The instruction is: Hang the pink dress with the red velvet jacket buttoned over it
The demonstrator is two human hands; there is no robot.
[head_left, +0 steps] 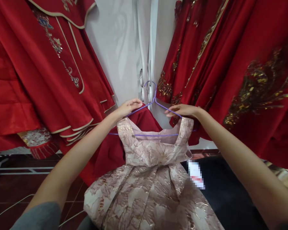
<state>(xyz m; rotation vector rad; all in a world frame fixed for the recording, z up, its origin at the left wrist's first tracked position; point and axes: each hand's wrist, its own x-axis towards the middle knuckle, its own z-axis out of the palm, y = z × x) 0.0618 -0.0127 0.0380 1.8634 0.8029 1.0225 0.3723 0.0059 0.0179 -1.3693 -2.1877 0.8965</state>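
Note:
A pale pink and cream brocade dress [156, 179] with metallic threads hangs on a thin purple clothes hanger [155, 99] in front of me. Its wide straps sit over the sloping arms of the hanger, and the lower bar crosses the neckline. My left hand [130, 107] holds the left arm of the hanger just above the strap, fingers reaching over the wire. Loosely around the right arm is my right hand [183, 110], its fingers stretched behind the wire and its thumb hidden. The hook points up, caught on nothing that I can see.
Red embroidered garments hang at the left [69, 64] and the right [220, 60]. White panels [117, 48] with curved trim stand between them. A dark red cloth [108, 153] lies behind the dress. A blurred white tag [195, 174] and a black surface [225, 188] are at the right.

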